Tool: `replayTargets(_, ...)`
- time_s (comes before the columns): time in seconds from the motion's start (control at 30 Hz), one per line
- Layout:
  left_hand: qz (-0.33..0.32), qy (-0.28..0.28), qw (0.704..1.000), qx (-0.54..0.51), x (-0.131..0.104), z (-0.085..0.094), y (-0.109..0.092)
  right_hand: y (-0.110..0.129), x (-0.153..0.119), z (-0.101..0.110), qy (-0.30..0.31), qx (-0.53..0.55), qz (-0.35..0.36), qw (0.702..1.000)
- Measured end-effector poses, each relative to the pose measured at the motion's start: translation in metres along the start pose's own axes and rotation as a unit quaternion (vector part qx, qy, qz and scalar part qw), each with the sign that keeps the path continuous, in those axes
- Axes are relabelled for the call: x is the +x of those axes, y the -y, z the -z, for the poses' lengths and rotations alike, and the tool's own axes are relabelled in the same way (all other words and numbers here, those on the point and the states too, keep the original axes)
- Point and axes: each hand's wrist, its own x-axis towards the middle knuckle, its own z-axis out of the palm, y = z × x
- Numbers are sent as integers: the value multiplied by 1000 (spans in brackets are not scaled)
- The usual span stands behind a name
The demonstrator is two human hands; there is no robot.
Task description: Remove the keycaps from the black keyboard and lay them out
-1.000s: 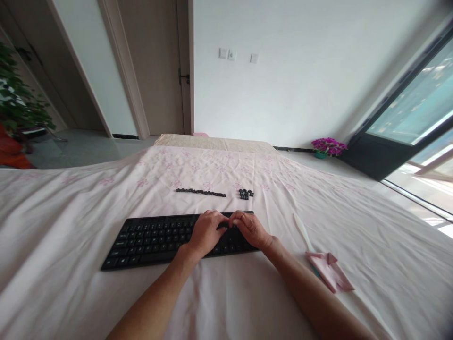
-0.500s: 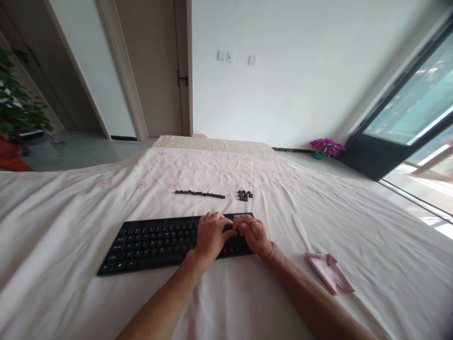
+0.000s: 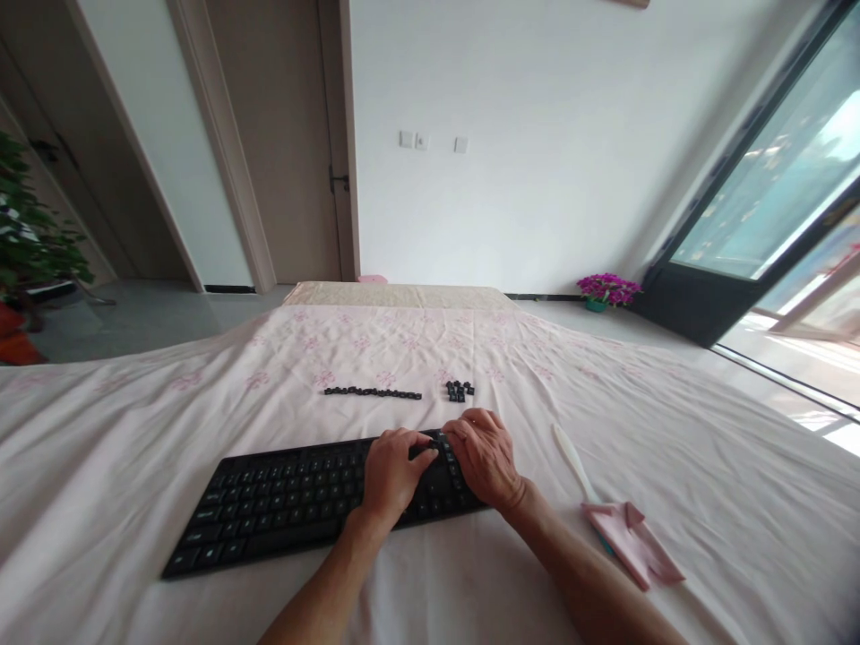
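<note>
A black keyboard (image 3: 288, 497) lies on the pink cloth, angled slightly. Over its right part is my left hand (image 3: 395, 470), thumb and forefinger closed around something small and dark that I cannot make out. My right hand (image 3: 485, 455) rests on the keyboard's right end, its fingers bent together near the top edge; whatever they may hold is hidden. Beyond the keyboard sit a row of small black keycaps (image 3: 373, 392) and, to its right, a small cluster of keycaps (image 3: 460, 391).
A white-handled brush (image 3: 572, 459) lies at the right, with a folded pink cloth piece (image 3: 632, 540) at its lower end. The patterned bedspread (image 3: 202, 403) has wrinkles. Purple flowers (image 3: 608, 289) stand on the floor near the glass door.
The view has tilted up, so things appear lower. My right hand has turned palm down and lies flatter over the keyboard's right end; my hands are slightly farther apart.
</note>
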Motion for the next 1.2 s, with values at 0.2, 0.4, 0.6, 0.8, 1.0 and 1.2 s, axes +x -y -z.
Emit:
replayTargets(0.2, 25, -1, 994, -106, 2, 1, 7, 4, 7, 1, 85, 62, -48, 993)
replayTargets(0.4, 32, 2, 991, -129, 3, 0, 12, 0, 9, -9, 58, 172, -120, 976)
replayTargets(0.6, 36, 0, 988, -148, 1, 0, 10, -4, 9, -14, 91, 287, -241, 922)
replayTargets(0.8, 21, 16, 994, -106, -3, 3, 2, -6, 7, -13, 93, 290, -253, 918)
replayTargets(1.0, 11, 19, 996, -83, -2, 1, 4, -42, 13, -2, 57, 212, -258, 941)
replayTargets(1.2, -28, 15, 998, -61, -2, 0, 6, -102, 28, 1, 24, -32, -322, 946)
